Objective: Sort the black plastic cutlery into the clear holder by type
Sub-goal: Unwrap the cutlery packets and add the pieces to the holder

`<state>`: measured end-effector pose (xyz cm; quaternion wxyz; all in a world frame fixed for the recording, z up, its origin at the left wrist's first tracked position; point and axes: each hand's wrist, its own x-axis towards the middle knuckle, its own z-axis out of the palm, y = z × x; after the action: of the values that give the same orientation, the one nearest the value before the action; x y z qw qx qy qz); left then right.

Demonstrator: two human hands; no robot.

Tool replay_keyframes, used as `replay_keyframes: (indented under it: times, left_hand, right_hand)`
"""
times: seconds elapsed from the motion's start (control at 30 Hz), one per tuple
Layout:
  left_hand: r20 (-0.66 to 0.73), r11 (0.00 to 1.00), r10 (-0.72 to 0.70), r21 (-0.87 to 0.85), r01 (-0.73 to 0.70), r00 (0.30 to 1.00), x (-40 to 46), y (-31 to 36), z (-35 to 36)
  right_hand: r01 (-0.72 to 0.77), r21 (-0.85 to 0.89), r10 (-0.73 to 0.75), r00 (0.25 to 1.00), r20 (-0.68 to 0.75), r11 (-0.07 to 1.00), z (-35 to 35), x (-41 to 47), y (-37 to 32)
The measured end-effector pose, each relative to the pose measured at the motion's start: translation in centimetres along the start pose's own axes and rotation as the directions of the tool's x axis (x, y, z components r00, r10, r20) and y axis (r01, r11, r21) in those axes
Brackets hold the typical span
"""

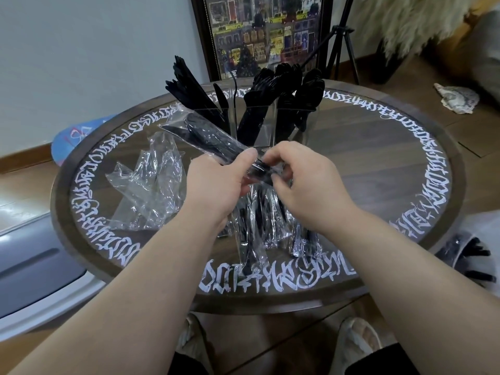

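A clear plastic packet (205, 135) of black cutlery slants up to the left above the table's middle. My left hand (216, 182) grips its lower part, and my right hand (300, 180) pinches its near end. Behind stands the clear holder (259, 125) with three compartments: black knives (189, 90) on the left, black forks (259, 96) in the middle, black spoons (308, 96) on the right. Several more wrapped cutlery packets (259, 228) lie on the table under my hands.
The round wooden table (405, 169) bears a ring of white lettering. Several empty clear wrappers (151, 190) lie at the left. A bag with black cutlery (470, 258) sits off the right edge. A framed picture, a tripod and a shell stand behind.
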<state>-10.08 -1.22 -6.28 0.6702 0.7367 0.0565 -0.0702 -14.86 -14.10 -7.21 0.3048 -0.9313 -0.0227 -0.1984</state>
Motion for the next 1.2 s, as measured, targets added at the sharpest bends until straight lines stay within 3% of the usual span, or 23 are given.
replay_keyframes:
  times: [0.1,0.27,0.5,0.7,0.83,0.87,0.93,1.03,1.2]
  left_hand:
    - [0.009,0.998,-0.027,-0.057,0.028,1.0,0.2,-0.2,-0.2]
    - [0.142,0.99,-0.11,-0.073,0.122,0.984,0.3,-0.5,-0.2]
    - [0.051,0.999,-0.042,0.006,0.042,0.998,0.7,-0.4,-0.5]
    - [-0.012,0.994,-0.071,-0.079,0.07,0.997,1.3,0.1,-1.3]
    - [-0.055,0.997,-0.03,-0.072,0.026,0.998,1.1,0.1,-1.1]
    - [-0.053,0.997,-0.015,-0.072,0.011,0.998,1.0,0.1,-0.9]
    - [-0.045,0.996,-0.011,-0.085,0.007,0.999,1.0,0.0,-0.5]
    - [-0.004,0.987,-0.038,-0.156,0.037,0.999,0.9,0.0,-0.2]
    - [0.05,0.986,-0.006,-0.168,0.015,0.999,0.4,0.1,-0.2]
  right_hand:
    - [0.005,0.013,-0.005,0.999,-0.046,1.0,0.4,0.1,0.6]
    - [0.047,0.037,-0.044,0.995,-0.089,0.998,0.5,0.0,0.9]
    - [0.043,0.061,-0.04,0.998,-0.058,0.997,0.3,-0.1,1.0]
    - [-0.152,0.129,0.153,0.988,-0.004,0.98,-0.8,0.1,1.2]
    - [-0.137,0.204,0.182,0.957,-0.227,0.969,-1.4,0.4,0.2]
    - [-0.129,0.209,0.176,0.959,-0.224,0.969,-1.4,0.4,-0.2]
    - [-0.199,0.165,0.215,0.973,-0.086,0.966,-1.0,0.4,-0.9]
    - [-0.369,0.154,0.358,0.929,0.09,0.917,-0.2,0.5,-0.4]
    - [-0.547,0.558,0.55,0.815,0.184,0.624,-0.4,0.6,-0.2]
